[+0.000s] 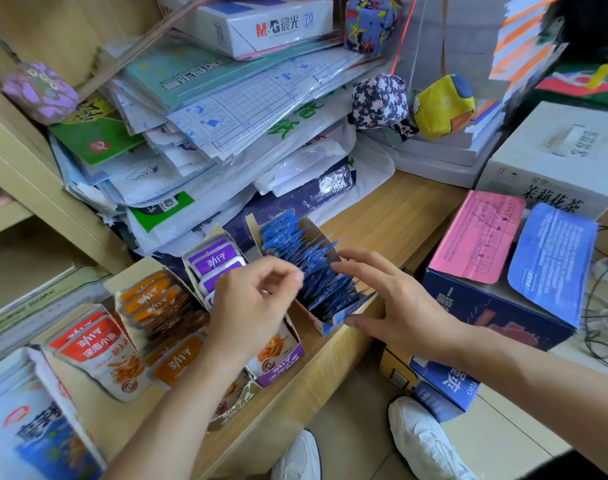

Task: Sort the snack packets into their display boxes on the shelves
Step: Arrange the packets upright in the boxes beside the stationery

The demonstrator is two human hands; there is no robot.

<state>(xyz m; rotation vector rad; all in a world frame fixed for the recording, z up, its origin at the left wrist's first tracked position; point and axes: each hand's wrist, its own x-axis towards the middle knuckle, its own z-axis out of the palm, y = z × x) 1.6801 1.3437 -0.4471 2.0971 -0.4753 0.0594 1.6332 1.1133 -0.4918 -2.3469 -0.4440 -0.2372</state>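
Observation:
Several open display boxes stand side by side on a wooden shelf (392, 216). The blue box (325, 325) is packed with upright blue packets (309, 268). The purple box (278, 367) holds purple packets (217, 261), the orange box has orange packets (153, 299), and red packets (98, 348) stand further left. My left hand (250, 306) hovers over the purple box beside the blue packets, fingers loosely curled and holding nothing. My right hand (396, 303) spreads straight fingers along the right side of the blue box, thumb near its front corner.
A tall heap of plastic-wrapped stationery (209, 133) leans behind the boxes. Fabric cubes (378, 100) sit at the back. Cardboard cartons (496, 306) with pink and blue packs stand on the right. A blue-and-white box (35, 427) fills the lower left. White shoes (423, 441) show below.

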